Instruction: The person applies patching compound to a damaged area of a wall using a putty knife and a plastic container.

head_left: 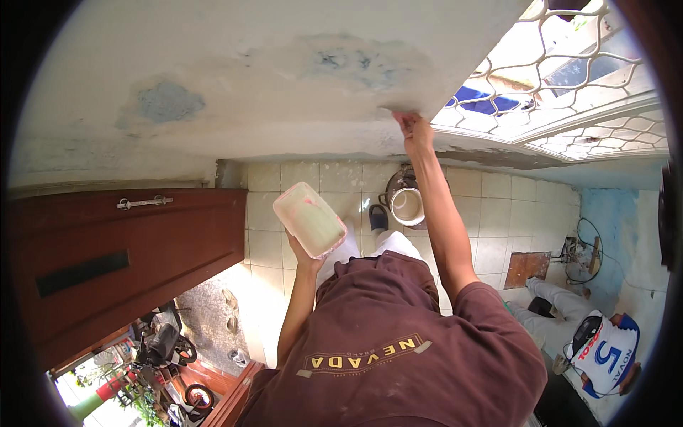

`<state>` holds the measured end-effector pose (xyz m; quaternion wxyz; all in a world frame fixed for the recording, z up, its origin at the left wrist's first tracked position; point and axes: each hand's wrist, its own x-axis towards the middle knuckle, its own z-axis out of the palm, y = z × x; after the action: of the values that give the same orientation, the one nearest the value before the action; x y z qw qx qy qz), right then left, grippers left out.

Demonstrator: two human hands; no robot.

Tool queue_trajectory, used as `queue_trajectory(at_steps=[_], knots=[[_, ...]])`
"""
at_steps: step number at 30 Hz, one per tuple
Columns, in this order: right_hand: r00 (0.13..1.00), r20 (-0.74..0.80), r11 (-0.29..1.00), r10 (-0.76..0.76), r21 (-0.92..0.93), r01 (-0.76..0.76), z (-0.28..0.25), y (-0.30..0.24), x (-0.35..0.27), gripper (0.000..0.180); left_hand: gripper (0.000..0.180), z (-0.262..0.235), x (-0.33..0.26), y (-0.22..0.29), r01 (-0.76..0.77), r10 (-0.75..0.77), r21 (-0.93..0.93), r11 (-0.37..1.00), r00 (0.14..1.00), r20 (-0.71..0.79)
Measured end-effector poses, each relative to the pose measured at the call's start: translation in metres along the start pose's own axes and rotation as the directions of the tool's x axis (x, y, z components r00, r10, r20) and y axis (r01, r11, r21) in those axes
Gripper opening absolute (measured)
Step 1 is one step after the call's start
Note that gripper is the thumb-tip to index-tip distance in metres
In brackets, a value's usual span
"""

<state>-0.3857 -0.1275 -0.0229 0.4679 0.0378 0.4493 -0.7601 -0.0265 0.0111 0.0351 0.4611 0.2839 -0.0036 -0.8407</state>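
My left hand (pixel 306 252) grips a shallow rectangular plastic tub (pixel 309 219) from beneath and along its side. The tub has a pinkish rim and a pale, whitish inside. Stretched out ahead, my right hand (pixel 414 132) is closed and pressed close to the whitish wall (pixel 284 107), just left of the window grille. A small pale edge shows at its fingertips, but what it holds is too small to make out. Bluish-grey rough patches (pixel 169 101) mark the wall's surface.
A white bucket (pixel 408 206) stands by my feet with a dark round vessel (pixel 390 186) around it. White window bars (pixel 498 92) rise at right. A brown door (pixel 142 245) is at left, a motorbike (pixel 167 341) beyond it. Another person (pixel 597 352) is low at the right.
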Motion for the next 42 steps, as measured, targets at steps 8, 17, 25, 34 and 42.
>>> queue_trajectory(at_steps=[8, 17, 25, 34, 42], knots=[[0.997, -0.032, 0.998, -0.065, -0.005, 0.065, -0.010, -0.021, -0.098, 0.022, 0.061, -0.010, 0.000, -0.020, -0.060, 0.054, -0.049, 0.997, 0.993, -0.104], [0.999, -0.011, 0.997, 0.052, 0.051, -0.051, -0.047, 0.069, 0.032, 0.026, 0.068, 0.015, -0.002, -0.019, -0.093, 0.096, 0.032, 0.995, 0.991, -0.088], [0.987, 0.146, 0.962, -0.064, 0.273, 0.022, 0.025, -0.069, -0.090, 0.014, 0.073, 0.003, 0.007, -0.017, -0.076, 0.077, 0.025, 0.997, 0.996, -0.053], [0.965, 0.022, 0.965, 0.262, 0.021, -0.262, -0.075, 0.085, -0.001, 0.017, 0.067, 0.013, 0.010, -0.023, -0.046, 0.047, 0.015, 0.999, 0.997, -0.054], [0.983, 0.173, 0.961, 0.058, 0.256, -0.102, 0.044, -0.033, -0.038, 0.016, 0.066, 0.007, 0.010, -0.019, -0.073, 0.072, 0.057, 0.996, 0.997, 0.014]])
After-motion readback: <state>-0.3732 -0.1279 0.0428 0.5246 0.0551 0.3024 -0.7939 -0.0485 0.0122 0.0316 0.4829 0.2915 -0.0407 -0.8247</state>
